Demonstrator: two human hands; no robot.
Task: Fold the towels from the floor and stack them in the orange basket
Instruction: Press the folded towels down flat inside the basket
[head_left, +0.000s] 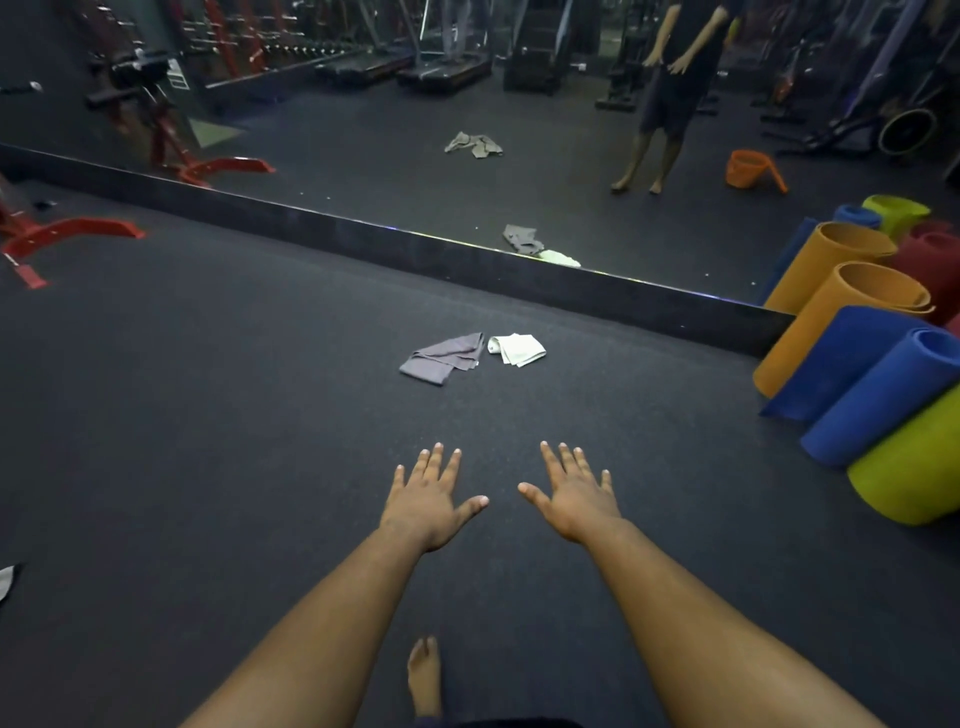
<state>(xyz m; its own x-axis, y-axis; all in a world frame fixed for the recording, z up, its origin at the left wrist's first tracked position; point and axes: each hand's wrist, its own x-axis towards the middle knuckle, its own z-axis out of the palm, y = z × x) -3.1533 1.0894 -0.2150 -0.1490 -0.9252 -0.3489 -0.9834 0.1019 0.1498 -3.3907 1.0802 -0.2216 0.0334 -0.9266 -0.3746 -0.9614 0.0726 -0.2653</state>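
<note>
Hovering palms-down, left hand (428, 501), right hand (574, 496), fingers (551, 457) spread.

both forearms are bare right down to the wrists, with no sleeve reaching into view. the left hand (429, 501) and the right hand (575, 496) wear no gloves, rings, watch or bands. the fingernails are short and plain. one bare foot (425, 675) shows low in the view, without shoe or sock. at the very bottom edge sits a strip of dark cloth (493, 723), too little of it visible to tell the garment.
</note>
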